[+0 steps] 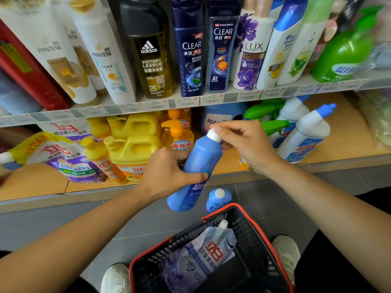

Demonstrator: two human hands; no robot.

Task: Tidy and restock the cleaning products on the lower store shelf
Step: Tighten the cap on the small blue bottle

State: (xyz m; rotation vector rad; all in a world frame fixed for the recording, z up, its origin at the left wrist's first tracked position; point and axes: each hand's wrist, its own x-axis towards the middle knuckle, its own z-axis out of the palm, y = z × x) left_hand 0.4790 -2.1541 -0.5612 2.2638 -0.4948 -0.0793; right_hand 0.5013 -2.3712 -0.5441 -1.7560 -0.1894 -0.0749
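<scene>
Above the basket (254, 240), before the lower shelf (31, 182), a blue bottle (198, 166) is held tilted, off the floor. Left hand (167, 172) grips its body, fingers curled round it. Right hand (243, 144) pinches its white cap (214, 135). Just beyond the basket, a second blue bottle (218, 199) stands on the floor. Inside the basket lies a pouch (203, 256).

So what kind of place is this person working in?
Most likely a shop aisle: price labels run beneath rows of branded shampoo bottles, and a shopping basket sits on the floor.
</scene>
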